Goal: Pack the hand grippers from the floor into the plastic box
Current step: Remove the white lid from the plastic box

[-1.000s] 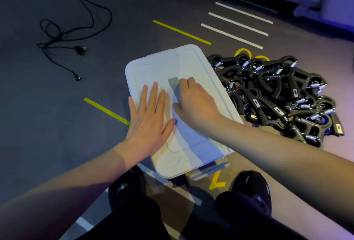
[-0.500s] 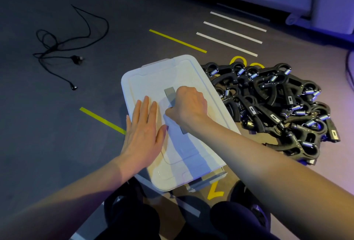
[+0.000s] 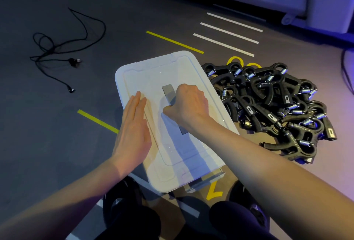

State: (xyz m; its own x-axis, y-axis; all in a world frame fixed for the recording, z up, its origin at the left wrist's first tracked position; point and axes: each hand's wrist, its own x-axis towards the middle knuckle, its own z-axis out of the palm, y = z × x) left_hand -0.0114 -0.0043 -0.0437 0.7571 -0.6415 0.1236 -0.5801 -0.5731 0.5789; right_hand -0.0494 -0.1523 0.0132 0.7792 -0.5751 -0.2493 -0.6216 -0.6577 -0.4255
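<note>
we noted a dark grey carpeted floor (image 3: pixel 47 134) under dim bluish light, marked with yellow tape strips (image 3: pixel 174 42) and three white tape strips (image 3: pixel 229 33) running parallel farther back. yellow painted figures (image 3: pixel 214 191) showed near the box's close corner and partly under the pile. a black cable (image 3: pixel 63 48) lay loosely coiled well apart to the left, its plug end on the carpet. along the far edge stood a pale unit on a caster (image 3: pixel 287 19); we could not tell what it was. the plastic box (image 3: pixel 208 177) sat on the floor in front of us with its white lid (image 3: pixel 153 78) still on, a grey handle strip (image 3: pixel 167 94) along the lid's middle. our left hand (image 3: pixel 133 130) lay flat on the lid's left side, fingers straight and together, holding nothing. our right hand (image 3: pixel 189 103) had its fingers curled around the grey handle, knuckles up. the hand grippers (image 3: pixel 277 105), black with steel springs, lay in a tangled heap on the floor just beside the box's right edge, none inside that we could see. dark shoes (image 3: pixel 122 201) showed below the box.
</note>
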